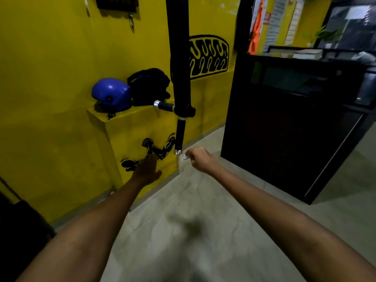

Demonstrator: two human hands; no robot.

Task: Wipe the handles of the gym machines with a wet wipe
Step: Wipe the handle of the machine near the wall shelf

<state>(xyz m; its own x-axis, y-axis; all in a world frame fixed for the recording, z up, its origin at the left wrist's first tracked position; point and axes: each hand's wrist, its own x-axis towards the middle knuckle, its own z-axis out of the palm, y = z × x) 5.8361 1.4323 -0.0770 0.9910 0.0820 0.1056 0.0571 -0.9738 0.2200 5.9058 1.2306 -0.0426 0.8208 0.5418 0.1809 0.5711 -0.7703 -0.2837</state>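
A black machine arm [179, 58] hangs down in front of the yellow wall. Two black grips with silver end caps branch off its lower end: one handle [164, 105] points left, the other handle [179, 136] points straight down. My right hand [200, 159] is closed on a pale wet wipe [182, 157], held just right of and below the silver cap of the downward handle. My left hand [147, 169] is stretched out with fingers apart, holding nothing, lower left of that handle, in front of the yellow ledge.
A yellow ledge [130, 127] juts from the wall and carries a blue helmet [112, 94] and a black bag [149, 86]. A tall black counter [284, 123] stands to the right. Grey floor [203, 220] lies below my arms.
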